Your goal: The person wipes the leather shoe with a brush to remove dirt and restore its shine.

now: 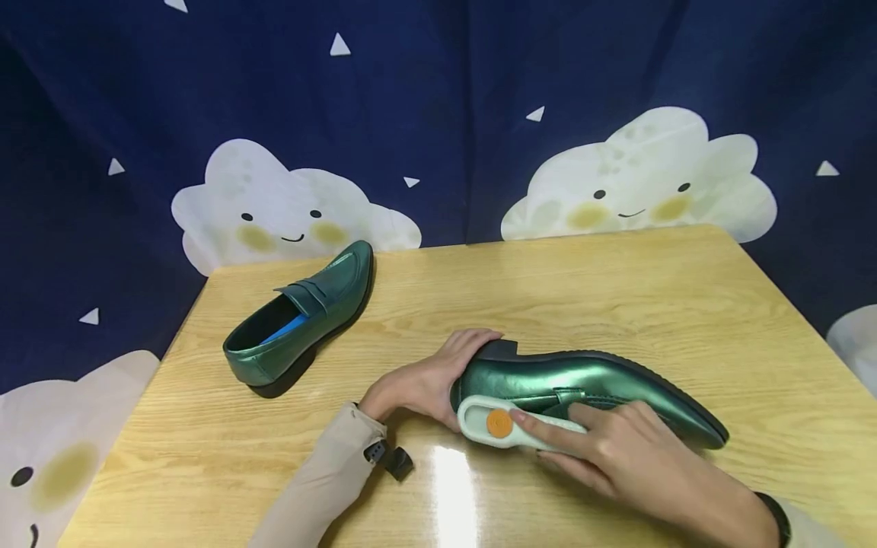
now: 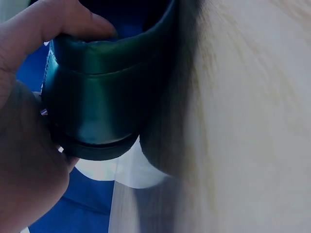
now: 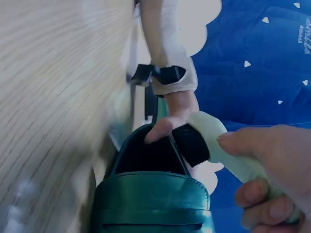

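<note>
A shiny green loafer (image 1: 548, 378) lies on its side on the table, its toe pointing right. My left hand (image 1: 438, 378) grips it round the heel. In the left wrist view the thumb (image 2: 95, 26) hooks over the rim of the shoe's opening. With my right hand (image 1: 637, 457) I hold a pale green shoe brush (image 1: 479, 421) with an orange round button, index finger along its top. The right wrist view shows the brush's dark bristles (image 3: 192, 144) at the shoe's upper side, near the heel. The sole faces away from me.
A second green loafer (image 1: 329, 297) with a blue insole stands upright at the table's back left. The light wooden table (image 1: 582, 285) reaches back to a dark blue curtain (image 1: 438, 99) printed with clouds. Black straps sit on both wrists.
</note>
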Demonstrator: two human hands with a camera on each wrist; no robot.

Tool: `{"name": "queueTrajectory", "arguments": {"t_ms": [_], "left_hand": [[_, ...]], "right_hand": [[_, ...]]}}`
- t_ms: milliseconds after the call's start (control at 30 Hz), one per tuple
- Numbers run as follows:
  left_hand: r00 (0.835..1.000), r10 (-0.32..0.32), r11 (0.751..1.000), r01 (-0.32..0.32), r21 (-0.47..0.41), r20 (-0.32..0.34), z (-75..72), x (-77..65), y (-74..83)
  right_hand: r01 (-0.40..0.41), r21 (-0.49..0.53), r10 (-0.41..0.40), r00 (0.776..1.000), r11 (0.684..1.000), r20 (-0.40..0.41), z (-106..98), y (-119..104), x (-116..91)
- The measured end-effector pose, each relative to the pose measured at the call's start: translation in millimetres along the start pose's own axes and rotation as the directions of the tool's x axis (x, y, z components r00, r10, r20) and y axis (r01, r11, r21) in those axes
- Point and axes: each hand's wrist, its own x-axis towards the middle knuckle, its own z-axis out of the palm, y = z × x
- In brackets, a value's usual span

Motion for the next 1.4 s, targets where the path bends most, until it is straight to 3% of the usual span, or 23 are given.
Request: {"name": "queueTrajectory", "arguments": {"t_ms": [200,400,600,767,967,1167,1333,1400], "left_hand": [[0.999,-0.032,0.999,0.032,-0.005,0.005,0.2,-0.5,0.9],[1.0,-0.018,1.0,0.018,-0.004,0.005,0.1,0.4,0.7],[0.999,-0.044,0.999,0.045,-0.009,0.014,-0.7,0.8,2.0],[1.0,-0.025,1.0,0.025,0.006,0.01,-0.8,1.7,2.1],[0.998,-0.056,0.998,0.056,-0.009,0.018,-1.7,2.1,3.7],[0.999,-0.052,0.999,0.052,0.012,0.013,-1.7,2.6,2.9],[0.998,-0.057,0.998,0.057,0.014,0.015,-1.8,2.1,3.2],[0.998,-0.058,0.998,0.058,0.018,0.022,-1.6,2.0,3.0]], "right_hand": [[-0.105,-0.065,0.102,0.994,0.992,-0.043,-1,5,1],[-0.008,0.025,0.008,1.0,1.0,-0.001,0,0,-4],[-0.107,-0.041,0.107,0.994,0.993,-0.018,-3,5,-2],[-0.005,0.016,0.005,1.0,1.0,0.006,1,1,-7],[-0.114,-0.044,0.112,0.993,0.993,-0.046,-5,8,-9],[-0.036,0.017,0.036,0.999,0.999,-0.009,-6,5,-14],[-0.142,-0.064,0.138,0.988,0.988,-0.071,-12,12,-16],[-0.136,-0.073,0.132,0.989,0.988,-0.063,-12,13,-18]]}}
